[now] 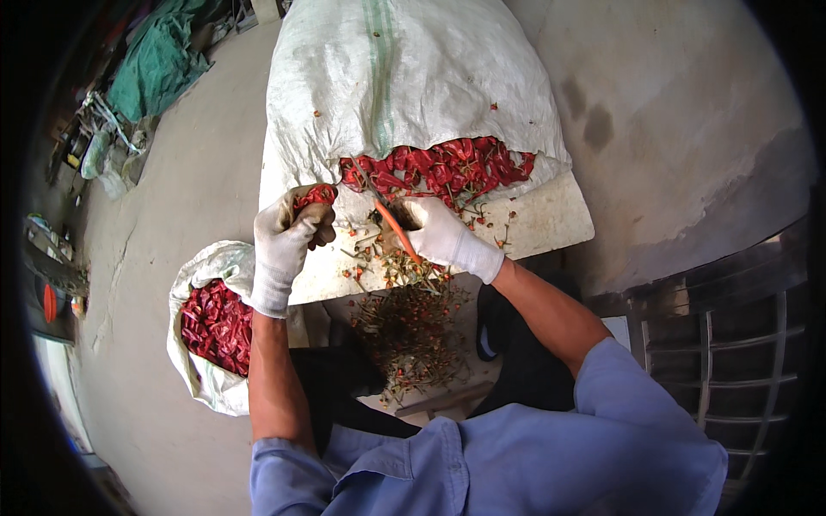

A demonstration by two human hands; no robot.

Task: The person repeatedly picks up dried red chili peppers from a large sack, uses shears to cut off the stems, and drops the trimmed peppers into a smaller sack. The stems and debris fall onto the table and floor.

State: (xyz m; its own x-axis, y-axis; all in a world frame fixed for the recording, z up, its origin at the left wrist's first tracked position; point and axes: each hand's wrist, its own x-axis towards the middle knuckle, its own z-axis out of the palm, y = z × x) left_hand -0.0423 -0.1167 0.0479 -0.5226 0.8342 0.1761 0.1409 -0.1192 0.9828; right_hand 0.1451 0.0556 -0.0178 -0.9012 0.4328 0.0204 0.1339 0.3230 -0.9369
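My left hand (290,229), in a white knit glove with darkened fingers, is closed around a red dried chili pepper (316,195). Orange-handled scissors (401,235) are gripped in my right hand (429,226), which wears a matching glove; their blades point up and left toward the sack mouth. Red chili peppers (452,168) spill from the opening of a large white woven sack (413,77) lying on a pale board (548,213). Cut stems and caps (413,267) are scattered on the board under my right hand.
An upright white sack (219,390) of red peppers (216,326) stands on the floor at left. More stems (413,335) lie heaped below the board's front edge, between my legs. A metal grid (716,367) is at right, a green cloth (158,64) at upper left.
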